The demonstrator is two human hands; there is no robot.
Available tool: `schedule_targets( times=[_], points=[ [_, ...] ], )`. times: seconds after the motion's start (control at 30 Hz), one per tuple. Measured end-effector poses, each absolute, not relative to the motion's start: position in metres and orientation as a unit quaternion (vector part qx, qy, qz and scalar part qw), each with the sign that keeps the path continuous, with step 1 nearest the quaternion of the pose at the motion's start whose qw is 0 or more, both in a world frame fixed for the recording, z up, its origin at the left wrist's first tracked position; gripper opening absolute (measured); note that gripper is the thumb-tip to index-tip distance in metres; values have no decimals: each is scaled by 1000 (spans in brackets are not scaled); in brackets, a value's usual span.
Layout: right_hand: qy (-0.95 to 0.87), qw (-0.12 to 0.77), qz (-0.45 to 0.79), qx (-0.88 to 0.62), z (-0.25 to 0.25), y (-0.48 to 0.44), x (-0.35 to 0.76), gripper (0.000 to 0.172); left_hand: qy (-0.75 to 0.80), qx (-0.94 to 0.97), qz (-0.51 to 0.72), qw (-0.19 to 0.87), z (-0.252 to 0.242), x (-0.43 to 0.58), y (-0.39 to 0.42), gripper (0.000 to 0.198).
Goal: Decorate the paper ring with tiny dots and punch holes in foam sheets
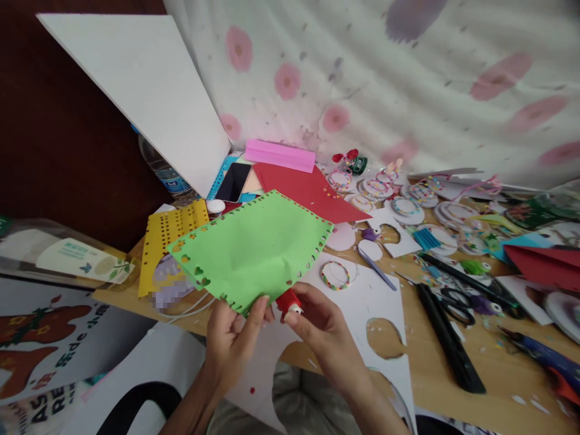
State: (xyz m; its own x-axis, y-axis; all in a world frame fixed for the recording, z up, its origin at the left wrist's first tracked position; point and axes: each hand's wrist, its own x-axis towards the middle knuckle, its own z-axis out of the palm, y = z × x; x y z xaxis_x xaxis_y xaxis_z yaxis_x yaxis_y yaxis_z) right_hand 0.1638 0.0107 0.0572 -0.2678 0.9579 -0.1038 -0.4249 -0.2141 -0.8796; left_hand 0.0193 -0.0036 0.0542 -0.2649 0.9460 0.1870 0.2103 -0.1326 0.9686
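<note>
My left hand point(233, 338) pinches the near corner of a green paper sheet point(254, 248) whose edges carry punched heart holes. My right hand point(317, 326) is closed around a small red and white hole punch point(290, 303), set at the sheet's near edge beside the left thumb. The green sheet is held tilted above the wooden table point(453, 393) and partly covers a white sheet with round cut-outs point(376, 302).
A yellow punched sheet point(170, 238) lies left of the green one. Red paper point(308, 190), a pink block point(281, 155), a phone point(233, 181) and a white board point(145, 90) sit behind. Beaded rings on white discs point(408, 208), black scissors point(446, 326) and a bottle point(165, 172) crowd the table.
</note>
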Motion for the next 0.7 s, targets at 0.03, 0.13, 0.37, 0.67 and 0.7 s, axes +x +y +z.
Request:
schedule_targets(
  times=[0.03,0.13,0.37,0.67,0.7],
  points=[
    [-380,497,696,-352,58,10,164,25,574,517,549,320,53,19,-4,11],
    [-373,501,695,-355,60,10,164,24,588,541,528,289,50,17,-5,10],
    [-349,496,719,-338,58,12,164,23,579,599,487,262,52,15,-6,12],
    [-302,468,770,-312,58,14,165,24,564,573,471,363,59,17,-4,23],
    [-299,463,775,-307,60,14,165,24,572,551,479,374,61,19,-4,24]
  ],
)
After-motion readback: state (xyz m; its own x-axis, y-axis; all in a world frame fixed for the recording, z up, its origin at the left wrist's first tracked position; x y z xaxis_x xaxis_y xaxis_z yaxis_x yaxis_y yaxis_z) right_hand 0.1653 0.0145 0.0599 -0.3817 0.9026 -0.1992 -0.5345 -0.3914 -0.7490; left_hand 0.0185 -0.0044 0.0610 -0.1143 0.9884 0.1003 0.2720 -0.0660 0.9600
